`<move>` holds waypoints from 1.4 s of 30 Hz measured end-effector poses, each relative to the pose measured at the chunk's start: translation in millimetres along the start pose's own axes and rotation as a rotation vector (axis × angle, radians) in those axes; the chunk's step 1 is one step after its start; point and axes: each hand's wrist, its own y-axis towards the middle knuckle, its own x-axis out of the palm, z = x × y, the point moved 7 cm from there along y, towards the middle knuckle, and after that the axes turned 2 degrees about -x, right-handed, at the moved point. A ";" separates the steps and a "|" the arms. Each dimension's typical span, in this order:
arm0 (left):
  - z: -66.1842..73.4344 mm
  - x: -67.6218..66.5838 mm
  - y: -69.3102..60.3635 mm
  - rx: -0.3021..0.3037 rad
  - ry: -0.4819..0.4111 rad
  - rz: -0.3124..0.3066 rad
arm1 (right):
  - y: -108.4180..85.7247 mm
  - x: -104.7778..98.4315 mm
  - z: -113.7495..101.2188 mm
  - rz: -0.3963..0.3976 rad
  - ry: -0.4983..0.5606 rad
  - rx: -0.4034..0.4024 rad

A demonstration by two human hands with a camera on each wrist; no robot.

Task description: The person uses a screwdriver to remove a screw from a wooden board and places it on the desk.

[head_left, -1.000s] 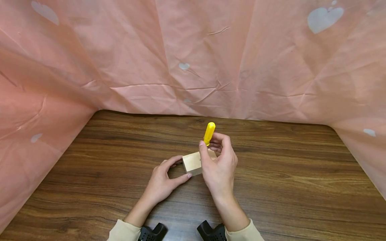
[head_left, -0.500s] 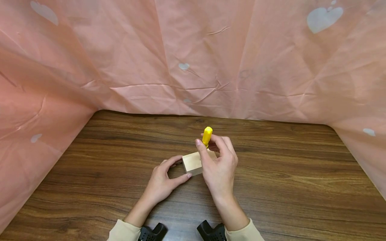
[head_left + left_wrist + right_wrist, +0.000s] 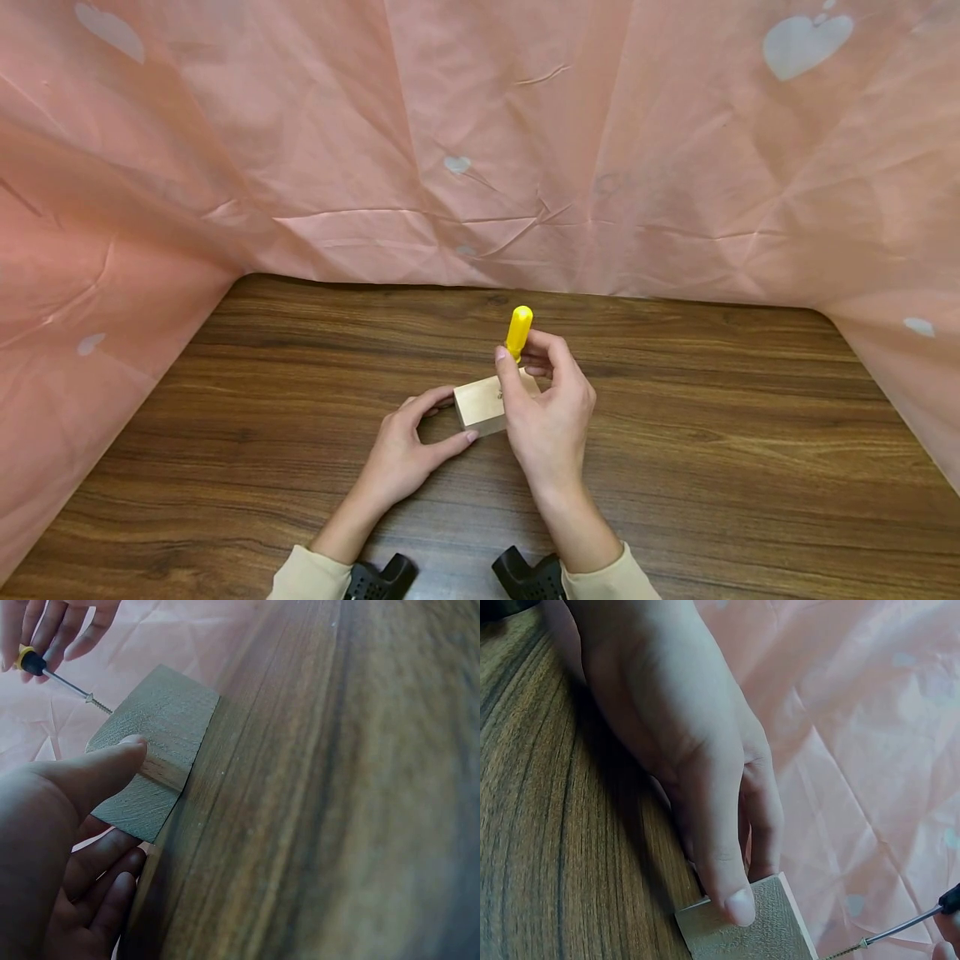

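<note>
A pale wooden block [image 3: 477, 403] lies on the table, its end between the thumb and fingers of my left hand [image 3: 403, 454]. My right hand [image 3: 551, 421] pinches a screwdriver [image 3: 519, 331] low on its yellow handle, over the block's right part. The handle stands nearly upright, leaning slightly. In the left wrist view the screwdriver's shaft [image 3: 66, 682] meets the head of a screw [image 3: 98, 704], whose threaded part sticks out of the block's top. The right wrist view shows the same screw [image 3: 846, 950] at the bottom, with my right fingertips [image 3: 946, 949] at the edge.
A dark wood-grain table [image 3: 720, 433] spreads out around the hands. Pink cloth [image 3: 337, 150] with pale hearts hangs behind it and along both sides. Black devices [image 3: 528, 575] sit at both wrists.
The screwdriver handle tipped left and toward me, then came back up. My right thumb and fingers shifted along with it. My left hand and the block have stayed put.
</note>
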 end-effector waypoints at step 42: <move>1.2 -0.2 -0.6 0.013 0.008 0.002 | -0.6 0.9 -3.3 -0.017 -0.050 -0.045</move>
